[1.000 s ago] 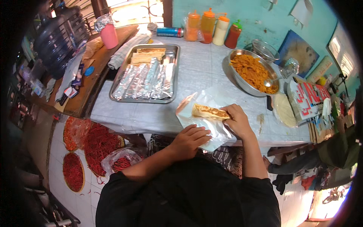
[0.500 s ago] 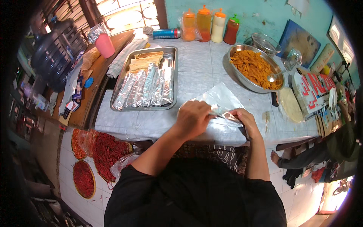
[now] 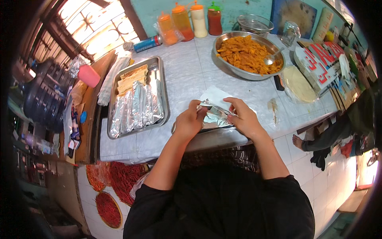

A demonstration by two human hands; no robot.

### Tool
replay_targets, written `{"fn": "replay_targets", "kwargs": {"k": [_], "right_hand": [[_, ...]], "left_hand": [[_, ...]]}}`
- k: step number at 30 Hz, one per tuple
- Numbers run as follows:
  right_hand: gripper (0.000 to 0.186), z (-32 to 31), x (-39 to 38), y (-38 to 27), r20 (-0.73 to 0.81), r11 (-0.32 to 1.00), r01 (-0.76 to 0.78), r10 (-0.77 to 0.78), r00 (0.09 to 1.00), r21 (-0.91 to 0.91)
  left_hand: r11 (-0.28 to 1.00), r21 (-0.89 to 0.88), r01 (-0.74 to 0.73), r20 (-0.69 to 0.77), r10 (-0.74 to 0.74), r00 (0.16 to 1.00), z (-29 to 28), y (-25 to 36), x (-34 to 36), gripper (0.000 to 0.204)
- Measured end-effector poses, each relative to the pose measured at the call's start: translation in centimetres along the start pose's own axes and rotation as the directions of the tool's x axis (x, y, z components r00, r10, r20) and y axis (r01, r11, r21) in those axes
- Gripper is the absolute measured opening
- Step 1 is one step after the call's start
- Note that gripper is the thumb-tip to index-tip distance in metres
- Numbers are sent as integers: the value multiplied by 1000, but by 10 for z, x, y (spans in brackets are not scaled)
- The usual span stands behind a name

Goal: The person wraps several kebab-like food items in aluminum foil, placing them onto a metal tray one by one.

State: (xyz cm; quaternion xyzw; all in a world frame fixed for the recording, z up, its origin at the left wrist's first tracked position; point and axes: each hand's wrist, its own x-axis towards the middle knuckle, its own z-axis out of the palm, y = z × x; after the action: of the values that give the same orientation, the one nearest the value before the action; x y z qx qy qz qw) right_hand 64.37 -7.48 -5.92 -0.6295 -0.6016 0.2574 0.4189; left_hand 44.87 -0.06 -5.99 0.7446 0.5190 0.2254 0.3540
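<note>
At the table's front edge, my left hand (image 3: 190,120) and my right hand (image 3: 244,119) pinch a piece of aluminium foil (image 3: 217,119) from both sides. Its upper edge is gathered between thumbs and fingers. Anything inside the foil is hidden. Just past it a pale, flat part of the sheet (image 3: 215,94) lies on the table. Left of my hands stands a metal tray (image 3: 164,95) with several slim foil-wrapped rolls (image 3: 137,106) and some unwrapped tan rolls (image 3: 133,79) at its far end.
A steel bowl (image 3: 244,74) of orange shredded filling (image 3: 244,51) with a spoon (image 3: 269,61) stands far right. Beside it lie round flat wrappers (image 3: 299,84) in plastic. Sauce bottles (image 3: 198,20) and a gas canister (image 3: 147,44) line the wall. Baskets of red chillies (image 3: 108,210) are on the floor.
My hands have come level, with the left now pinching the foil's left side. The foil is gathered up more, and less of the flat sheet shows. The view has turned.
</note>
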Motion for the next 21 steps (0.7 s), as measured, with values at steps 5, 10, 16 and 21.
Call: {"fn": "replay_targets", "kwargs": {"k": [5,10,16,21], "right_hand": [[18,1,1,9,113,958,191,-170,979,-216],[14,3,7,17,128,901,240,-207,970,-361],[15,-26,-2,31,100,984,168,-162,982,-61],[19,-33,-19,45,24,915,374,-375,927,-150]], "left_hand": [[924,378,-49,-276,163,947,7,-10,-3,32],[639,403,-655,-151,752,641,35,9,-28,31],[675,449,-585,-76,681,728,39,12,-37,24],[654,523,-547,-70,673,737,44,19,-33,20]]}}
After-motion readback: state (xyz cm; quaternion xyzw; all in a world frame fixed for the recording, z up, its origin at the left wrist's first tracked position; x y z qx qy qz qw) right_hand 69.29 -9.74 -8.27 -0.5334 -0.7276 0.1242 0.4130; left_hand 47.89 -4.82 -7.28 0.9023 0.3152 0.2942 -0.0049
